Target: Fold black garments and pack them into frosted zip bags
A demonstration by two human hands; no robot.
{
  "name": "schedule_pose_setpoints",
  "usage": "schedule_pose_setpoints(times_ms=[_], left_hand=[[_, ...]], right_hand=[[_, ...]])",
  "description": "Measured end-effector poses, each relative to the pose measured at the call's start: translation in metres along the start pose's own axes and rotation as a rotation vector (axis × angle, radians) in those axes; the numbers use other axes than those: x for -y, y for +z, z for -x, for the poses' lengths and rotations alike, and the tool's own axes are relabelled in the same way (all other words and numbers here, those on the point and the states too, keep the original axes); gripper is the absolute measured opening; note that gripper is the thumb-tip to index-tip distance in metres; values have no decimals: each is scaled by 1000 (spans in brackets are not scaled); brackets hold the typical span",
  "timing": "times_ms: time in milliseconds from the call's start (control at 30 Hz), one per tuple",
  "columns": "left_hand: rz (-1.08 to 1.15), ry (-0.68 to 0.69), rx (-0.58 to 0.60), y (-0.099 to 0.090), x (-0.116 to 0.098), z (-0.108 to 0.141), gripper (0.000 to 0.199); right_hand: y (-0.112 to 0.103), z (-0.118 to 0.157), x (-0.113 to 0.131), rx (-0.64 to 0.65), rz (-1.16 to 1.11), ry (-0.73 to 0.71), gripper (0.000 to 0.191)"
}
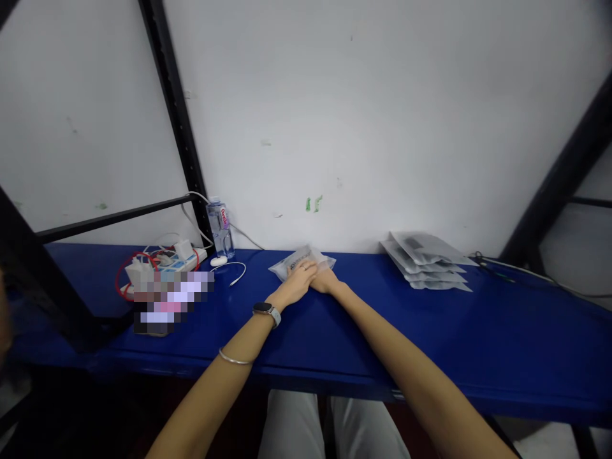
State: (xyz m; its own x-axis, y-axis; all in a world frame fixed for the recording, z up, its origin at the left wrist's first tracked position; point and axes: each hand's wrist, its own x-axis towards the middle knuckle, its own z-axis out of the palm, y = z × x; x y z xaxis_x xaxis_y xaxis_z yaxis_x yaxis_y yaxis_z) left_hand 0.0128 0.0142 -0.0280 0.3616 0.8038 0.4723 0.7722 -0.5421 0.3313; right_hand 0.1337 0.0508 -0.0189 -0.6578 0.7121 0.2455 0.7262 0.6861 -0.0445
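A frosted plastic bag with dark lettering lies on the blue tabletop, near the wall. Across its front part rests my left hand, fingers stretched out over the plastic; a ring shows on one finger, a watch on the wrist. My right hand is beside it at the bag's near right edge. The left hand covers part of the right, and the right fingers are mostly hidden. Farther right sits a stack of several similar frosted bags, slightly fanned out.
At left stand a water bottle, a power strip with plugs and cables, and a blurred-out device. A short white cable lies near the bottle. Black rack posts rise at both sides. Dark cables run along the back right.
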Motion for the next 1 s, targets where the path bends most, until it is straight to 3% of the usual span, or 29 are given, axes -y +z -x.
schedule_pose_setpoints(times_ms=[233, 367, 467, 667, 833, 1000], left_hand=[[-95, -118, 32, -20, 6, 10, 24], [-239, -202, 49, -29, 3, 15, 13], [-359, -178, 34, -31, 3, 15, 13], [-481, -88, -20, -32, 0, 13, 21], [-411, 15, -98, -33, -7, 10, 29], [-226, 38, -112, -35, -6, 9, 26]], right_hand=[[-3, 9, -3, -81, 32, 358, 54], [-7, 26, -17, -82, 81, 458, 60], [-10, 40, -22, -75, 139, 369, 55], [-23, 55, 5, -174, 255, -54, 30], [-29, 49, 18, -383, 331, -73, 19], [-26, 48, 10, -433, 256, -118, 25]])
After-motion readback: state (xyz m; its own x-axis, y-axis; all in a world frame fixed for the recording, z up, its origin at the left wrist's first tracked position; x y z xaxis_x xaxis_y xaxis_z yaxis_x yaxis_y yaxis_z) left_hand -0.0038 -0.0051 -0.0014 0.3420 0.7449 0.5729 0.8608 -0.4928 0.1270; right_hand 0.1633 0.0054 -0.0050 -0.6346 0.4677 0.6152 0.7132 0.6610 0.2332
